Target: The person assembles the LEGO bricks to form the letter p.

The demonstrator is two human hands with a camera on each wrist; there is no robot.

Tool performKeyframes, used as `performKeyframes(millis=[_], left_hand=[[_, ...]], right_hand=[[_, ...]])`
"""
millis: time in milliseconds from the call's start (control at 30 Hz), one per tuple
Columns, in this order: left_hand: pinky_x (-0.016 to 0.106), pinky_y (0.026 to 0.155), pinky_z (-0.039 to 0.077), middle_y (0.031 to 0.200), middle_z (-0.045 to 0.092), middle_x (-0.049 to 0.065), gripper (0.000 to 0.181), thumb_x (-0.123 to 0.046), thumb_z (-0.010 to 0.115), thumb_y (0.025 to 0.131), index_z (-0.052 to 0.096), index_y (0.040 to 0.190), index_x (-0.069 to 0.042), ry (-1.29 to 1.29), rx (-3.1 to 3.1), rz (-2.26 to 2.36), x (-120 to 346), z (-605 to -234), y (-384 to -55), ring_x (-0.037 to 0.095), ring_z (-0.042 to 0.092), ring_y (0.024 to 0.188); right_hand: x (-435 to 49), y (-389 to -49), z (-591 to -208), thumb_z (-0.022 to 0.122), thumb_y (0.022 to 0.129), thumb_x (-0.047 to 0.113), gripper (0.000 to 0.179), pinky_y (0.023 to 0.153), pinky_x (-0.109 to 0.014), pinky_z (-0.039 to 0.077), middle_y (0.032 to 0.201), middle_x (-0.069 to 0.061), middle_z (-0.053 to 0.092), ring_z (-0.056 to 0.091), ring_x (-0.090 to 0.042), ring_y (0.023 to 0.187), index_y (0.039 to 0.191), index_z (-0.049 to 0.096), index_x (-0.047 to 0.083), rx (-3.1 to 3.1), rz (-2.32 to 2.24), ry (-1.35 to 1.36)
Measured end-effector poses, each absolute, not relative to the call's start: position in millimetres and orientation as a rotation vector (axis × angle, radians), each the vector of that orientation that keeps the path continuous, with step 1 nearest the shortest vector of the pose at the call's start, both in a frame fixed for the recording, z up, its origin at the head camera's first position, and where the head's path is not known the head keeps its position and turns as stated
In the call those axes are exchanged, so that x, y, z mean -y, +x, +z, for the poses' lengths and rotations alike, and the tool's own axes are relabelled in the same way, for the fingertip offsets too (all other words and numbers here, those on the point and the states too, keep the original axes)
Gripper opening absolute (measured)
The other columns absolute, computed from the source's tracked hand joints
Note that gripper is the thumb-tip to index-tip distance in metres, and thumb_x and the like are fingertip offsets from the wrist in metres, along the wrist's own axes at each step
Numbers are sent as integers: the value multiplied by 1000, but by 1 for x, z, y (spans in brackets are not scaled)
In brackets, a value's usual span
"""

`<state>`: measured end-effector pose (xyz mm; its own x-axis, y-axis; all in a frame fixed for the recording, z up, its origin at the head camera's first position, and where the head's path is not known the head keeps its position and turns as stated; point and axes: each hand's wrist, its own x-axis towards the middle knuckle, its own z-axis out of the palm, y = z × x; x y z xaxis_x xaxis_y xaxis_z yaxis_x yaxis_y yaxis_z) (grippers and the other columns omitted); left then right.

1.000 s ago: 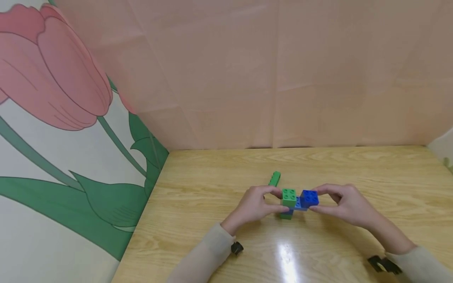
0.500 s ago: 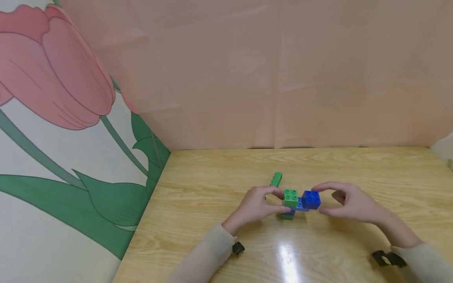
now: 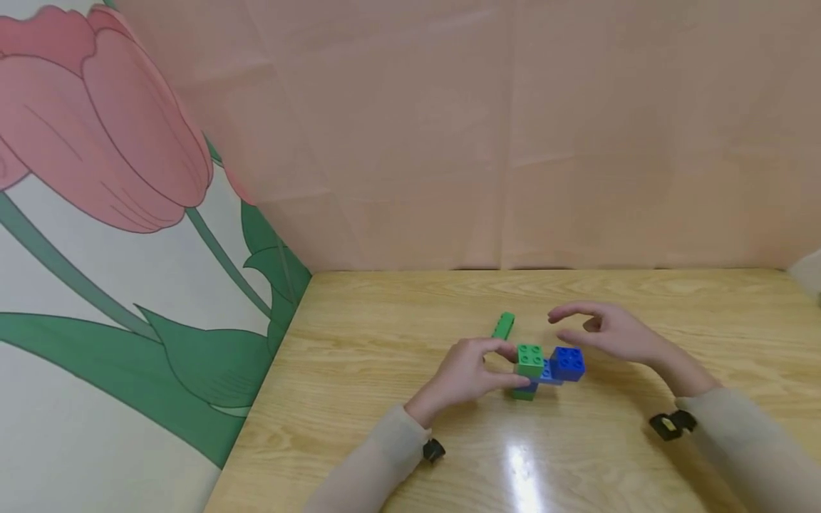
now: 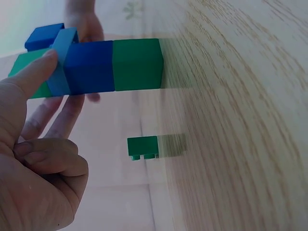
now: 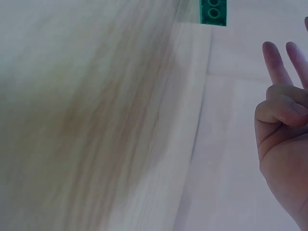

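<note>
In the head view my left hand (image 3: 465, 370) pinches a small toy-brick build near its upper green brick (image 3: 530, 360). A light-blue plate (image 3: 547, 372) sits below that brick and bears a dark-blue brick (image 3: 568, 364) on its right end. The left wrist view shows another blue brick (image 4: 90, 67) and a bottom green brick (image 4: 138, 65) stacked under the plate. My right hand (image 3: 616, 333) is up and behind the build at the right, holding nothing, with thumb and forefinger apart. Its other fingers are bent in the right wrist view.
A loose narrow green brick (image 3: 503, 326) lies on its side on the wooden table (image 3: 385, 306), just beyond the build. A pinkish covering (image 3: 398, 142) rises at the table's back edge. A tulip-patterned panel (image 3: 128, 142) borders the left side.
My right hand has let go of the dark-blue brick and moved away from it, backward across the table. The left hand keeps its hold, and the build stays in place.
</note>
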<state>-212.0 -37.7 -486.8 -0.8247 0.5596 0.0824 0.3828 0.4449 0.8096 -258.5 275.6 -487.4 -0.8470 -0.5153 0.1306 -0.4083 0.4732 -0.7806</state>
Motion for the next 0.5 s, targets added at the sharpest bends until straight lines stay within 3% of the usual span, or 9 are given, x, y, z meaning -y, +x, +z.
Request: performKeyframes(millis=[67, 233, 367, 500], left_hand=[[22, 47, 41, 107, 68, -24, 38, -43, 85, 86, 75, 118, -27, 827, -2492, 1326, 37, -487, -212, 4, 46, 53], [21, 48, 42, 106, 68, -25, 37, -43, 85, 86, 75, 118, -27, 838, -2486, 1333, 37, -487, -213, 4, 47, 53], [21, 46, 39, 107, 67, -25, 37, -43, 85, 87, 74, 118, -28, 831, -2486, 1330, 37, -487, -213, 5, 45, 51], [21, 46, 40, 107, 67, -25, 36, -44, 85, 87, 74, 118, -28, 815, -2492, 1323, 37, -488, -213, 5, 45, 50]], right_hand=[[-269, -267, -488, 69, 103, 26, 30, 75, -32, 56, 134, -5, 67, 69, -20, 101, 132, 68, 21, -2594, -1293, -821], [-253, -286, -490, 69, 103, 29, 31, 88, -41, 55, 136, -9, 66, 60, -32, 123, 132, 68, 18, -2591, -1232, -871], [-243, -297, -495, 70, 101, 32, 40, 97, -59, 50, 138, -13, 63, 54, -38, 131, 137, 65, 14, -2543, -1221, -873], [-236, -307, -503, 72, 99, 36, 52, 100, -66, 45, 138, -13, 63, 53, -39, 131, 142, 60, 10, -2487, -1223, -837]])
